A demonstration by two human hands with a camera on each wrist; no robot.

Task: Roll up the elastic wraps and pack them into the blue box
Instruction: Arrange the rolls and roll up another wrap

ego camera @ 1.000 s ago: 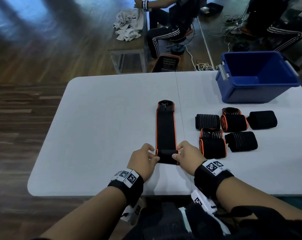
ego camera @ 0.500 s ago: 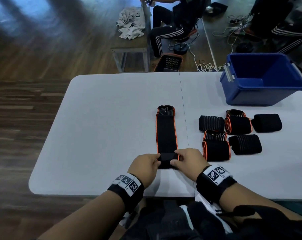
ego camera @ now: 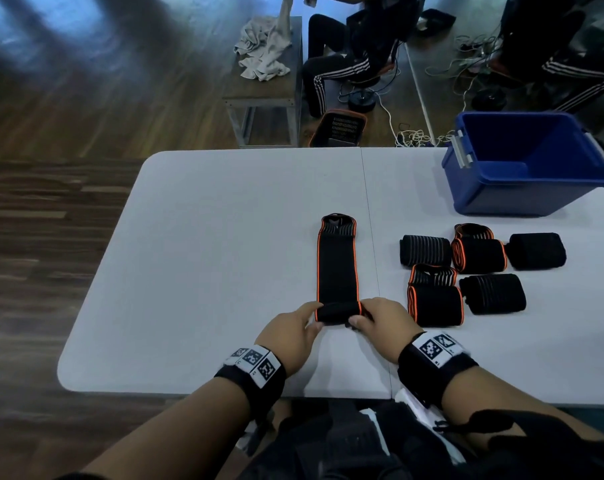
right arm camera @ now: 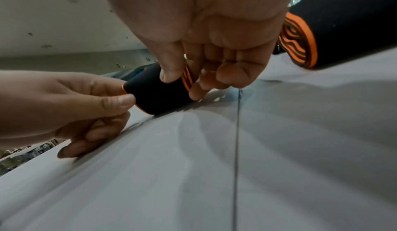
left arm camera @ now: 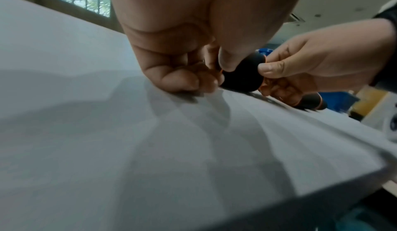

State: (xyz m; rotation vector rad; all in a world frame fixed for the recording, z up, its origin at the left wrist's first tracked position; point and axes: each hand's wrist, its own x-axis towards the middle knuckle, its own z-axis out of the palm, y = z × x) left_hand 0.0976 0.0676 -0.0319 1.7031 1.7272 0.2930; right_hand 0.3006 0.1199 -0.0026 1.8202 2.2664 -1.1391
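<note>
A person sits at a pale grey folding table [ego camera: 207, 254]. A long black elastic wrap with orange edging [ego camera: 336, 265] lies flat at the table's middle, running from near to far. Its near end is wound into a small roll, pinched at each side: the left hand [ego camera: 290, 336] holds the left end between thumb and curled fingers, and the right hand [ego camera: 383, 323] grips the right end the same way. Most of the strip remains flat beyond the roll. Just right of it sit five finished black rolled wraps [ego camera: 480, 271], clustered together. A blue plastic box [ego camera: 522, 188] stands open at the far right corner, with no wrap visible inside it. The rolling step seems barely begun; the next move likely calls for turning the roll away evenly, keeping both edges aligned.
</note>
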